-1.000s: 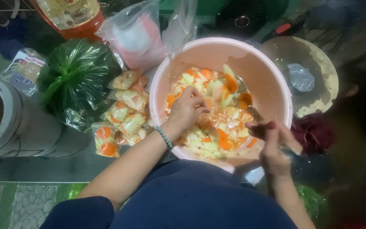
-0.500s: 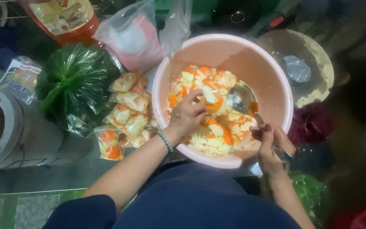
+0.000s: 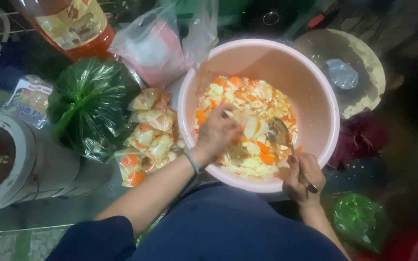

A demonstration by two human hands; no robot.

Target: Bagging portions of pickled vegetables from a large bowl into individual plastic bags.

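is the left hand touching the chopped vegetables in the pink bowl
Touching: the head view shows the left hand pressed down into the chopped vegetables inside the pink bowl.

A dim, greyish surface carried everything. On it stood a pink basin filled with chopped pale and orange vegetables. Just left of the basin lay a cluster of small filled plastic packets, touching its wall. Beside those sat a knotted green plastic bag, and farther left a round tin with a dark lid. Behind stood a clear bag with pink contents and an orange bottle.
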